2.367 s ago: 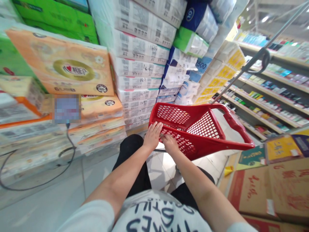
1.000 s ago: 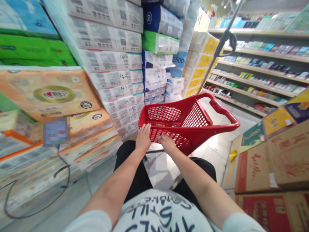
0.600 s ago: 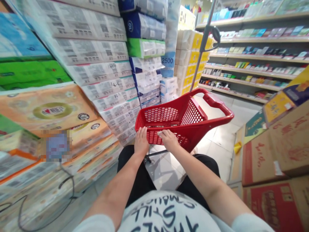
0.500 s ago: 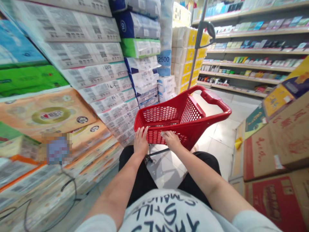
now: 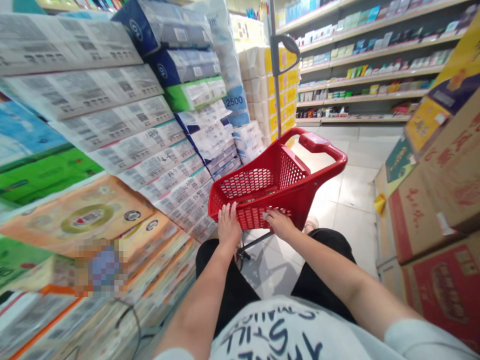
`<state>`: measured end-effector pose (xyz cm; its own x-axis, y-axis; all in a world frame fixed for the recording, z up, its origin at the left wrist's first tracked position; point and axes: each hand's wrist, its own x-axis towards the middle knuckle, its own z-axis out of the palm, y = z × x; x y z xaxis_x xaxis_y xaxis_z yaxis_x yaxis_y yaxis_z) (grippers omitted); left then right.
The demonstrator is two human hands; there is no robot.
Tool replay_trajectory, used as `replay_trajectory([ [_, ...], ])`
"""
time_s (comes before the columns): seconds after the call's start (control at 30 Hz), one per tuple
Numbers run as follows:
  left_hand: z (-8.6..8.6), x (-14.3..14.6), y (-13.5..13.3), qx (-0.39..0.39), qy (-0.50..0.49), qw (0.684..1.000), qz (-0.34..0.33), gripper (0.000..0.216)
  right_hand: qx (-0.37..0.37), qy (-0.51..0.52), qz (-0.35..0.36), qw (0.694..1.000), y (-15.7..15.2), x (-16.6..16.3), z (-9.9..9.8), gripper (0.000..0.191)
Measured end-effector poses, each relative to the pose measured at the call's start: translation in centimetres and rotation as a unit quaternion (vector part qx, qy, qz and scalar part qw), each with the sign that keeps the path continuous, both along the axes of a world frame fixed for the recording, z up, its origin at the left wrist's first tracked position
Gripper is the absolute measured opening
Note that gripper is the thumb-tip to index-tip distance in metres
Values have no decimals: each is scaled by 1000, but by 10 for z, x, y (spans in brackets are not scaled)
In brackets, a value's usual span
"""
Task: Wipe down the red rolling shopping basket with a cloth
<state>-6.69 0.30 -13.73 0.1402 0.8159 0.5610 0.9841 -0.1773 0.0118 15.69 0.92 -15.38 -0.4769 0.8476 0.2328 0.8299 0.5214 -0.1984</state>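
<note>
A red plastic shopping basket cart [image 5: 258, 187] with perforated walls and a looped handle stands in front of my knees, its long side toward me. My left hand [image 5: 229, 227] lies against the near wall by its left end, fingers stretched out, tips close to the rim. Farther right along the same wall, my right hand [image 5: 280, 223] has its fingers bent and pressed together at the perforations. A small whitish bit shows at those fingertips, too small to name. A grey pole with a hooked grip [image 5: 277, 55] rises behind the cart.
Paper-product packs [image 5: 123, 115] are stacked high on the left, with orange packs [image 5: 86, 210] nearer. Cardboard boxes [image 5: 442, 200] are piled on the right. Stocked shelves [image 5: 367, 85] line the back. Tiled floor [image 5: 352, 185] shows right of the cart. A black cable [image 5: 137, 320] hangs lower left.
The view has shifted, so the stacks appear lower and the shelves farther left. Both hands remain at the cart's near wall, with little change in their places along it.
</note>
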Motion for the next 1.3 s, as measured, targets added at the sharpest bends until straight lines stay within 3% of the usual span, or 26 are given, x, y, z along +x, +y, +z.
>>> replay_trajectory([
  [0.27, 4, 25, 1, -33, 30, 998, -35, 71, -5, 42, -37, 998, -6, 24, -9, 35],
  [0.53, 1, 35, 7, -13, 30, 996, -77, 74, 2, 56, -56, 997, -4, 42, -20, 36],
  [0.63, 4, 36, 8, -20, 37, 997, -71, 69, 21, 65, -78, 995, -6, 49, -24, 37],
  [0.8, 7, 36, 5, -27, 37, 997, -61, 68, -11, 44, -84, 995, -10, 57, -30, 34],
  [0.93, 6, 36, 3, -15, 26, 999, -36, 70, 25, 71, -110, 991, -7, 63, -31, 35],
  [1.17, 7, 32, 2, -38, 26, 999, -21, 70, -11, 56, -130, 990, -16, 70, -56, 31],
  [1.3, 9, 30, -1, -52, 13, 998, -15, 71, -8, 50, -110, 993, -13, 56, -39, 30],
])
